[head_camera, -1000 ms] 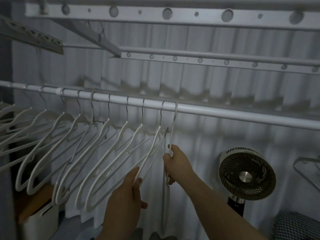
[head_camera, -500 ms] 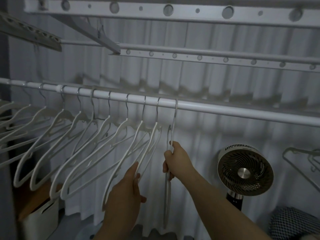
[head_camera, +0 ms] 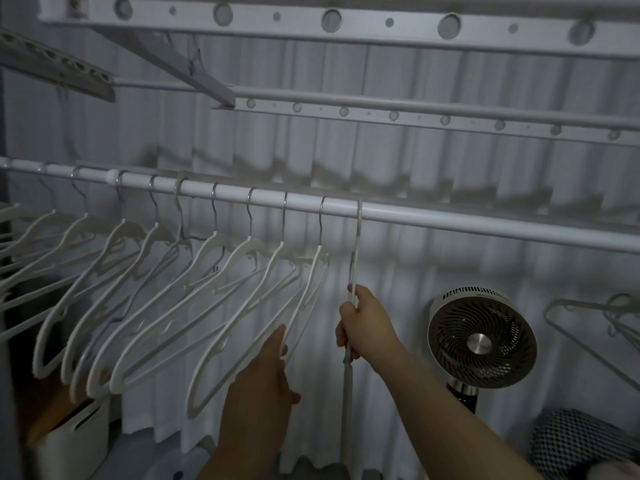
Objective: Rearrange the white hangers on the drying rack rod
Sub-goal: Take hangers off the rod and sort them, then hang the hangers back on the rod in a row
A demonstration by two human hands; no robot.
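Observation:
A white rod (head_camera: 450, 225) runs across the view, sloping down to the right. Several white hangers (head_camera: 145, 289) hang from it in a row on the left half. My right hand (head_camera: 367, 327) grips the rightmost hanger (head_camera: 355, 244), which hangs edge-on from the rod. My left hand (head_camera: 266, 372) holds the lower arm of the neighbouring hanger (head_camera: 304, 296), just left of that one. The two hangers hang a small gap apart on the rod.
A round fan (head_camera: 481, 342) stands on a pole at the lower right. Another hanger (head_camera: 585, 337) hangs at the far right edge. Perforated rack bars (head_camera: 415, 116) run above the rod. A white bin (head_camera: 72, 441) sits at the lower left, white curtains behind.
The hanger in my left hand has slid left along the rod, away from the one in my right hand. The row on the left has spread out evenly.

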